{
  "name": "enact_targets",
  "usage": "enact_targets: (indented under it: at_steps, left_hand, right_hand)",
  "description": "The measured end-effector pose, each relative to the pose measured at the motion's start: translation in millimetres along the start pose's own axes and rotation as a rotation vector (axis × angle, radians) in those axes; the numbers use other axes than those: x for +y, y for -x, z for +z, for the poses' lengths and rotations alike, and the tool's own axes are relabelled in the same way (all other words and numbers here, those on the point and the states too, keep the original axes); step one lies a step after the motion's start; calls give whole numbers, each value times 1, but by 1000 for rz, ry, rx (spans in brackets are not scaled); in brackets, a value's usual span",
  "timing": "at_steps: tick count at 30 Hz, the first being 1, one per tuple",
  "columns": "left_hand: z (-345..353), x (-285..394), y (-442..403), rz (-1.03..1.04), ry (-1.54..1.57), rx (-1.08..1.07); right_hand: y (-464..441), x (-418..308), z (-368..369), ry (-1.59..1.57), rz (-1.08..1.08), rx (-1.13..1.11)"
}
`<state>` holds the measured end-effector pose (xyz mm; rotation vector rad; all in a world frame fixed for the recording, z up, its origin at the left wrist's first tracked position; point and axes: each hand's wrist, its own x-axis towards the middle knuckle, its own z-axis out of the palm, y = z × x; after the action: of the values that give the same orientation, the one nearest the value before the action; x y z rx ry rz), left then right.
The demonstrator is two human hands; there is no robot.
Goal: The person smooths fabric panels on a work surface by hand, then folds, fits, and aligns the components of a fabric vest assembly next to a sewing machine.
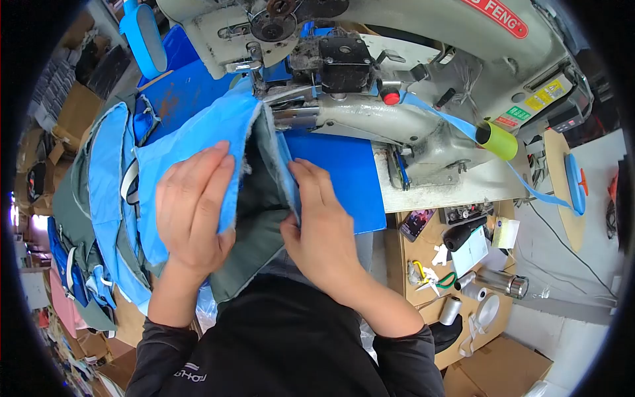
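Note:
A light blue fabric piece with a dark grey inner side (192, 135), like a bag panel, is held up at the sewing machine (344, 63). Its top corner reaches the needle area and narrow arm, where the exact contact is hidden. My left hand (195, 208) grips the blue side, fingers lying together over the outside and thumb toward the raw edge. My right hand (324, 231) pinches the opposite blue edge between thumb and fingers. Between both hands the fabric gapes, showing the grey inside (254, 225).
More blue and grey sewn fabric (109, 198) hangs at the left. Blue tape (450, 122) runs from the machine through a yellow-green roll (497, 140). At the right, a side table holds a phone (417, 223), green-handled scissors (445, 281), thread spools (450, 309) and a steel flask (503, 282).

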<state>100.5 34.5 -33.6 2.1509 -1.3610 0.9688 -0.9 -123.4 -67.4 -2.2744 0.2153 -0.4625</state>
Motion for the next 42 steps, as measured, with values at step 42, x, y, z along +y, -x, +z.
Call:
enact_targets:
  at_steps: [42]
  left_hand:
    - [0,38,-9,-94,-141,-158]
  right_hand:
    - [-57,-6,29,-263,-40,251]
